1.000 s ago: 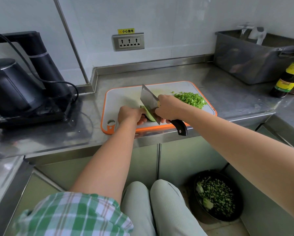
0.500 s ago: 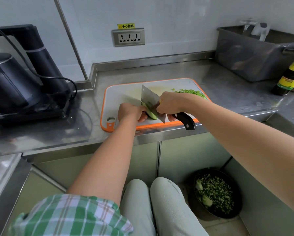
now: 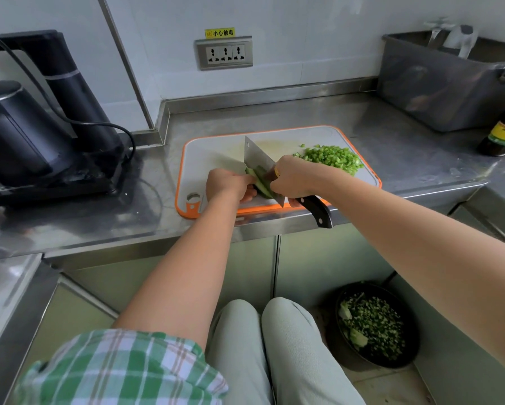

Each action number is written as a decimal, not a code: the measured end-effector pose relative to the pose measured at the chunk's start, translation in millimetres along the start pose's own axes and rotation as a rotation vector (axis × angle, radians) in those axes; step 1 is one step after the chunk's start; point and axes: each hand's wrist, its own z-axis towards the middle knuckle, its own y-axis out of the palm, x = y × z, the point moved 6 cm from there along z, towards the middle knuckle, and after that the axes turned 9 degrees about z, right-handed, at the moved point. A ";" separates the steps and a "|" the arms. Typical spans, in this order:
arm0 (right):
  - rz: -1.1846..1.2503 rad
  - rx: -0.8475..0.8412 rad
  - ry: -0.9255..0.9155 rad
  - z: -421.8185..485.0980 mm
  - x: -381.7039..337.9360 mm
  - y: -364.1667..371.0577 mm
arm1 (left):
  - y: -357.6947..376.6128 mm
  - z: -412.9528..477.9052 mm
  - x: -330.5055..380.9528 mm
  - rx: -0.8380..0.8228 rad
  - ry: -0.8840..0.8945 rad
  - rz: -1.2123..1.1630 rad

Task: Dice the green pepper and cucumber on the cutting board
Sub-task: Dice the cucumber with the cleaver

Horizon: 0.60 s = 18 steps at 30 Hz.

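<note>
Right arm (image 3: 391, 217) shifted, baring diced pepper (image 3: 333, 160); left grip (image 3: 226, 185) holds cucumber (image 3: 260, 182), right grip (image 3: 296, 178) cleaver (image 3: 255, 154), on board (image 3: 210, 153).

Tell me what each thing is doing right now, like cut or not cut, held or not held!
Left hand, holding down the green strips.
Right hand, gripping the knife.
Knife, blade against the strips.
Green strips, not yet diced.
Diced pile, chopped small, on the cutting board.
Wall socket, nothing plugged in.
Bowl on the floor, holding chopped greens.
</note>
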 end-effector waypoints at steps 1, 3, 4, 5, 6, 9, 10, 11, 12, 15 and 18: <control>0.006 0.012 -0.007 1.7 0.5 1.7 | -0.2 0.7 -0.1 -0.002 -0.001 0.000; 0.024 0.037 -0.016 4.3 2.3 3.4 | 0.2 1.5 -1.1 -0.006 -0.004 0.000; 0.036 0.049 -0.014 5.6 3.3 3.8 | 0.0 0.9 -1.5 -0.007 -0.002 -0.002; 0.045 0.063 -0.011 6.4 4.5 3.7 | -0.3 1.0 -1.8 -0.007 0.001 -0.007; 0.049 0.080 -0.008 6.8 5.4 3.0 | -0.2 1.3 -1.8 -0.009 0.006 -0.017; 0.042 0.137 -0.007 6.6 6.9 0.9 | 0.5 1.2 -2.6 -0.021 0.001 -0.052; 0.053 0.155 -0.010 6.4 7.6 0.6 | 0.8 1.5 -3.0 -0.024 -0.003 -0.059; 0.073 0.170 -0.013 6.0 8.8 0.5 | 1.1 2.2 -3.7 -0.026 -0.004 -0.067; 0.098 0.179 -0.016 5.4 9.3 -0.3 | 0.8 2.9 -3.9 -0.024 -0.002 -0.075; 0.150 0.132 -0.005 0.6 5.7 -3.9 | -0.4 4.3 -3.7 -0.022 0.004 -0.087; 0.198 0.084 -0.005 -7.2 -0.8 -10.8 | 0.2 5.2 -4.1 -0.028 0.000 -0.092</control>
